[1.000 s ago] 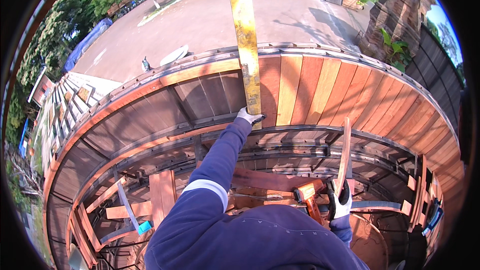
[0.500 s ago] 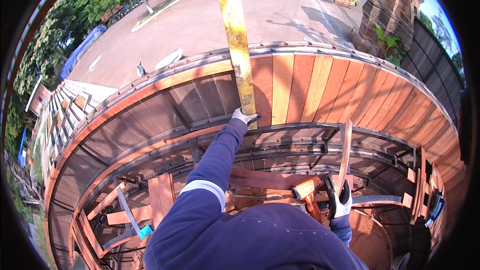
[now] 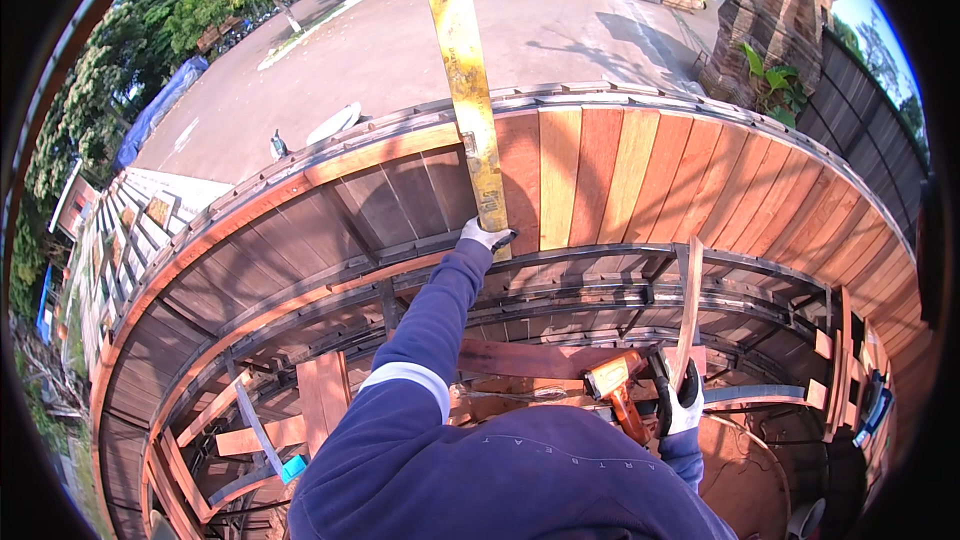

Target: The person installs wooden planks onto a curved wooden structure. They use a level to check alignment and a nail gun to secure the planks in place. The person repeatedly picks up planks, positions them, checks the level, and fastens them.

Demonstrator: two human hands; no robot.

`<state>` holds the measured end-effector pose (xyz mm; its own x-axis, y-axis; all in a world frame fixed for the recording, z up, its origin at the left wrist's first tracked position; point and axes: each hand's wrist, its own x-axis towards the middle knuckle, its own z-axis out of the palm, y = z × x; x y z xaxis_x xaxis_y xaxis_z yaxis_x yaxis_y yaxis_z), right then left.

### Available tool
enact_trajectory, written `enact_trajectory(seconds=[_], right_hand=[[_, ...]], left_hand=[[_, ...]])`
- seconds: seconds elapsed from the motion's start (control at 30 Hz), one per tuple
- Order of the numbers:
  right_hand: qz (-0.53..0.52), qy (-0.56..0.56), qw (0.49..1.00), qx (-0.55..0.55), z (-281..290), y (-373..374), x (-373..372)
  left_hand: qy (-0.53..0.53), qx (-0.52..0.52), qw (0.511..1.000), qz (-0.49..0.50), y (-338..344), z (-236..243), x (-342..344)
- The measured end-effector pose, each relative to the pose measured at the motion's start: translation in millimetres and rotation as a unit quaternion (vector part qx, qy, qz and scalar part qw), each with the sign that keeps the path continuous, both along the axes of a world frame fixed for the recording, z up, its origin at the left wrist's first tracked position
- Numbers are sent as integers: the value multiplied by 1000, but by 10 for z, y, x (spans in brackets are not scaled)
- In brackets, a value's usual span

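My left hand (image 3: 488,235), in a white and black glove, reaches forward and grips the lower end of a worn yellow spirit level (image 3: 466,70). The level lies across the curved wooden surface, along the edge of the fitted reddish planks (image 3: 605,175), and its far end juts past the rim. Closer to my body, my right hand (image 3: 684,408) is gloved too and closed around the lower end of a narrow wooden board (image 3: 689,305) held nearly upright. Beside that hand rests an orange nail gun (image 3: 622,395), partly hidden by my clothing.
Dark metal frame rails (image 3: 560,255) curve below the planks. Left of the level, dark boards (image 3: 300,225) show between the orange edge strips. Loose wood pieces (image 3: 322,395) and a turquoise-ended strip (image 3: 293,468) lie lower left. Pavement (image 3: 330,50) stretches beyond the rim.
The view has shifted very slightly. Both hands keep their grips, and the spirit level and the board stay in place.
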<state>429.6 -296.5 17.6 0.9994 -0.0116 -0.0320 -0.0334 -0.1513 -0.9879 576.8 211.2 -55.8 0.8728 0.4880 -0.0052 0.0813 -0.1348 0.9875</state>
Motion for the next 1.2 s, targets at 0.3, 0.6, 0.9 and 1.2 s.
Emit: enact_trajectory(seconds=[0.3,0.6,0.9,1.2], right_hand=[[18,-17,999,-35,164,104,-16],[77,-54,994,-62,72,212,164],[119,-127,976,-130,279,654,496],[175,-206,958,-95,191,592,312]], left_hand=[[32,-14,999,-7,37,44,-20],[12,95,995,9,-43,342,-181],[-86,71,986,125,-399,1180,-189],[-185,15,960,211,-547,1416,-668]])
